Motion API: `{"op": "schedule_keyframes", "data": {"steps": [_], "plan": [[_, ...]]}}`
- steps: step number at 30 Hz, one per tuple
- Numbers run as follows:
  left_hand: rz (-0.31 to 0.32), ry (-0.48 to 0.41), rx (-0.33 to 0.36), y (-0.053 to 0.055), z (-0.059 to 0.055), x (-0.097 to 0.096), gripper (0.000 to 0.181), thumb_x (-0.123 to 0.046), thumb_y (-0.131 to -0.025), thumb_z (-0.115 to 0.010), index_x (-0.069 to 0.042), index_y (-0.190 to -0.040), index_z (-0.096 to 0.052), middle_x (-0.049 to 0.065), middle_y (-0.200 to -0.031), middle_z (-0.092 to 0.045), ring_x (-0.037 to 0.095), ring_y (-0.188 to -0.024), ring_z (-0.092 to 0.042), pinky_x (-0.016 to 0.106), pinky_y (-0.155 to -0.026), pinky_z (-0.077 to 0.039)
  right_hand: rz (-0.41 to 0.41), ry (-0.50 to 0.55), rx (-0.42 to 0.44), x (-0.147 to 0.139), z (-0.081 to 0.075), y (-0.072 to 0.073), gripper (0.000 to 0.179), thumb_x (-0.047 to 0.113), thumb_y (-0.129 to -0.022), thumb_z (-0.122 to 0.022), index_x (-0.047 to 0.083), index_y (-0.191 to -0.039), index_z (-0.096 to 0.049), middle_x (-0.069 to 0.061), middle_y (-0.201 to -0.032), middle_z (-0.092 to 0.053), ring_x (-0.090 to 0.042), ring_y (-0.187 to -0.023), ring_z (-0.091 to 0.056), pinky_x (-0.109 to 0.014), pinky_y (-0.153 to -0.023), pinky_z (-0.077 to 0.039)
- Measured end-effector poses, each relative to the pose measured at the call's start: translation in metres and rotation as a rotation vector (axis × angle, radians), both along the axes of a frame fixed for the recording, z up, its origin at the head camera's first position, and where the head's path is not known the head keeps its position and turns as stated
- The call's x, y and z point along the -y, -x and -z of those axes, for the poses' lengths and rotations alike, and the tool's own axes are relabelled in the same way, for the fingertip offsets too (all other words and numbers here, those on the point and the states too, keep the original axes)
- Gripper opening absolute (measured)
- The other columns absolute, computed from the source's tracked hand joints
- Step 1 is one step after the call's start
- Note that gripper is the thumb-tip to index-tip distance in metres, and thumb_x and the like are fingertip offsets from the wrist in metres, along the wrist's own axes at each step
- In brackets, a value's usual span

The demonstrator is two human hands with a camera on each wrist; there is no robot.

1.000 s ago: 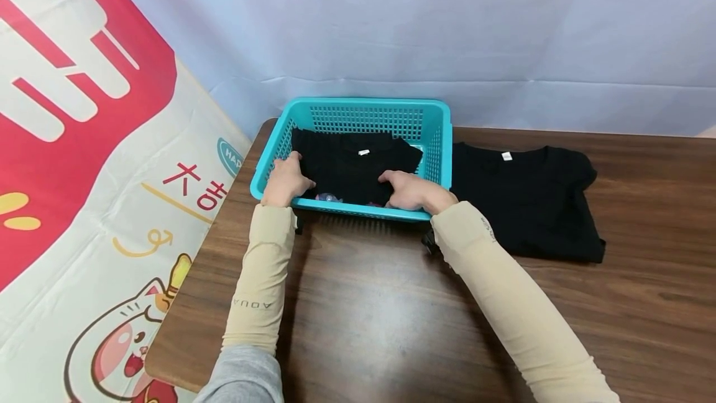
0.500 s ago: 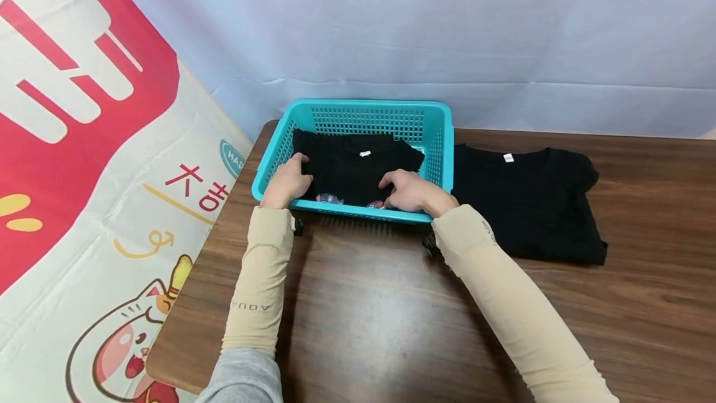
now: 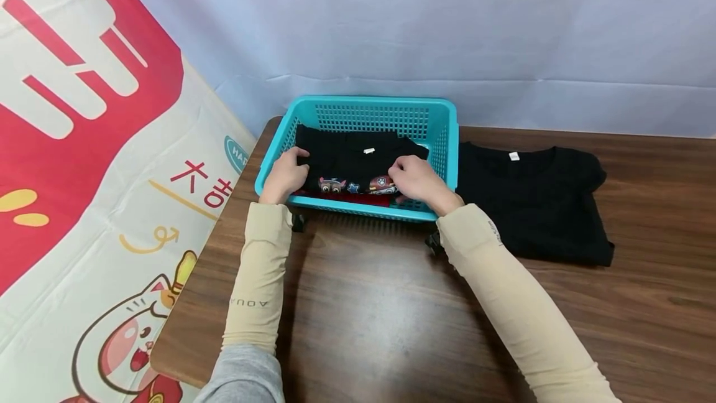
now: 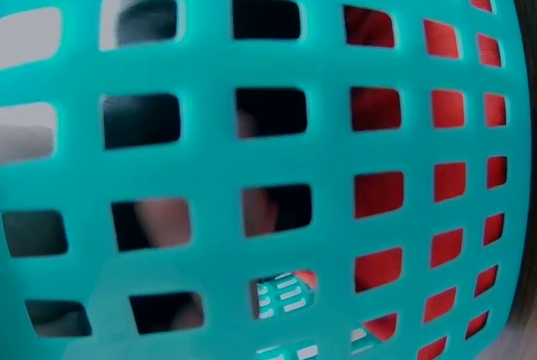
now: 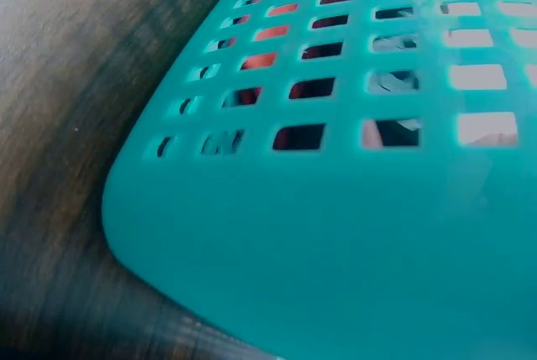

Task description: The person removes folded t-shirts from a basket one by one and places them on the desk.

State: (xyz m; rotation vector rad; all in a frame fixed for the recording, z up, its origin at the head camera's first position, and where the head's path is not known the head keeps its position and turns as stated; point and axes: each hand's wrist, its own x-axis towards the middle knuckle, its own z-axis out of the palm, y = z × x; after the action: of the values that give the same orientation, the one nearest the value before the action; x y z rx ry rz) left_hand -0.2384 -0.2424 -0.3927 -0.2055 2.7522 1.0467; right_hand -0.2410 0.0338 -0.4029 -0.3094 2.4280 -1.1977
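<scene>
A folded black T-shirt (image 3: 347, 151) with a white neck label and a cartoon print along its near edge lies in the turquoise basket (image 3: 376, 102). My left hand (image 3: 285, 174) reaches over the near rim and grips the shirt's left side. At the near right corner of the shirt, my right hand (image 3: 418, 180) pinches the cloth beside the print. Red cloth (image 3: 358, 198) shows beneath the shirt's near edge. In both wrist views the perforated basket wall (image 4: 210, 159) hides most of the hands and cloth.
A second black T-shirt (image 3: 537, 204) lies flat on the wooden table (image 3: 369, 303), right of the basket. A pale curtain (image 3: 447, 23) hangs behind the table. A printed banner (image 3: 128, 160) stands along the left edge.
The shirt's near edge has come up and back, so more of its cartoon print and the red cloth below now show. My right hand has shifted slightly up and right.
</scene>
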Motion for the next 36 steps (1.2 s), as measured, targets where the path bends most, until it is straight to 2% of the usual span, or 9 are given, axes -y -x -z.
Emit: {"op": "schedule_keyframes", "data": {"steps": [5, 9, 12, 18, 23, 26, 31, 34, 36], "plan": [[-0.041, -0.023, -0.001, 0.0009, 0.0006, 0.0011, 0.041, -0.02, -0.101, -0.046, -0.009, -0.141, -0.045, 0.019, -0.131, -0.051, 0.023, -0.062, -0.046, 0.036, -0.064, -0.042, 0.123, 0.115, -0.044, -0.0003, -0.0015, 0.0005, 0.029, 0.023, -0.1, -0.038, 0.004, -0.108, -0.06, -0.014, -0.112, -0.06, -0.028, -0.087, -0.072, -0.04, -0.085, -0.055], [-0.077, -0.05, -0.014, 0.0005, -0.0004, 0.0012, 0.045, -0.029, -0.1, -0.05, -0.008, -0.14, -0.045, 0.017, -0.138, -0.05, 0.021, -0.063, -0.044, 0.036, -0.063, -0.042, 0.194, 0.186, -0.071, -0.0001, -0.0046, 0.0001, 0.03, 0.023, -0.1, -0.042, 0.004, -0.115, -0.061, -0.014, -0.113, -0.06, -0.027, -0.095, -0.069, -0.04, -0.088, -0.054], [-0.08, -0.055, 0.01, 0.0008, -0.0018, 0.0015, 0.05, -0.035, -0.1, -0.051, -0.008, -0.141, -0.043, 0.018, -0.132, -0.052, 0.02, -0.059, -0.038, 0.036, -0.061, -0.039, 0.225, 0.205, -0.092, 0.0001, -0.0066, -0.001, 0.031, 0.024, -0.101, -0.043, 0.005, -0.117, -0.061, -0.013, -0.108, -0.06, -0.026, -0.096, -0.065, -0.038, -0.087, -0.054], [-0.039, -0.074, 0.081, 0.0026, -0.0016, 0.0044, 0.049, -0.026, -0.101, -0.048, -0.009, -0.146, -0.037, 0.017, -0.147, -0.04, 0.019, -0.056, -0.034, 0.035, -0.059, -0.038, 0.231, 0.199, -0.128, 0.0001, -0.0087, -0.0023, 0.028, 0.023, -0.1, -0.046, 0.007, -0.114, -0.064, -0.008, -0.096, -0.06, -0.021, -0.085, -0.057, -0.033, -0.072, -0.047], [-0.023, -0.134, 0.076, 0.0035, 0.0002, 0.0067, 0.043, -0.015, -0.102, -0.045, -0.011, -0.144, -0.04, 0.015, -0.154, -0.03, 0.019, -0.056, -0.034, 0.033, -0.057, -0.038, 0.188, 0.163, -0.164, -0.0006, -0.0076, -0.0008, 0.024, 0.029, -0.096, -0.059, 0.007, -0.097, -0.067, 0.0, -0.069, -0.052, -0.018, -0.064, -0.045, -0.03, -0.058, -0.038], [-0.022, -0.153, 0.064, 0.003, 0.0002, 0.007, 0.041, -0.013, -0.101, -0.045, -0.011, -0.142, -0.043, 0.014, -0.156, -0.028, 0.022, -0.06, -0.035, 0.033, -0.059, -0.037, 0.175, 0.146, -0.161, -0.0005, -0.0067, -0.0005, 0.017, 0.023, -0.092, -0.066, 0.006, -0.093, -0.066, 0.0, -0.064, -0.05, -0.019, -0.062, -0.045, -0.031, -0.057, -0.038], [-0.009, -0.16, 0.046, 0.0018, -0.0012, 0.0075, 0.039, -0.009, -0.1, -0.045, -0.009, -0.14, -0.046, 0.015, -0.157, -0.025, 0.026, -0.088, -0.04, 0.035, -0.066, -0.036, 0.149, 0.099, -0.108, -0.0004, -0.0054, 0.0005, 0.026, 0.009, -0.086, -0.067, 0.002, -0.111, -0.061, -0.012, -0.104, -0.057, -0.027, -0.094, -0.05, -0.039, -0.077, -0.045], [0.006, -0.161, 0.043, 0.0015, -0.0018, 0.0076, 0.04, -0.006, -0.1, -0.044, -0.008, -0.14, -0.047, 0.015, -0.157, -0.025, 0.028, -0.085, -0.037, 0.034, -0.063, -0.033, 0.106, 0.049, -0.051, -0.0009, -0.0053, 0.0013, 0.044, 0.006, -0.085, -0.067, 0.003, -0.126, -0.053, -0.018, -0.138, -0.043, -0.03, -0.114, -0.042, -0.043, -0.088, -0.044], [0.011, -0.162, 0.038, 0.0014, -0.0018, 0.0074, 0.041, -0.004, -0.099, -0.044, -0.008, -0.139, -0.047, 0.015, -0.157, -0.026, 0.027, -0.087, -0.037, 0.033, -0.062, -0.033, 0.091, 0.018, -0.014, -0.0011, -0.0059, 0.0013, 0.053, 0.005, -0.084, -0.067, 0.004, -0.134, -0.047, -0.019, -0.147, -0.035, -0.031, -0.112, -0.041, -0.042, -0.087, -0.043]]}}
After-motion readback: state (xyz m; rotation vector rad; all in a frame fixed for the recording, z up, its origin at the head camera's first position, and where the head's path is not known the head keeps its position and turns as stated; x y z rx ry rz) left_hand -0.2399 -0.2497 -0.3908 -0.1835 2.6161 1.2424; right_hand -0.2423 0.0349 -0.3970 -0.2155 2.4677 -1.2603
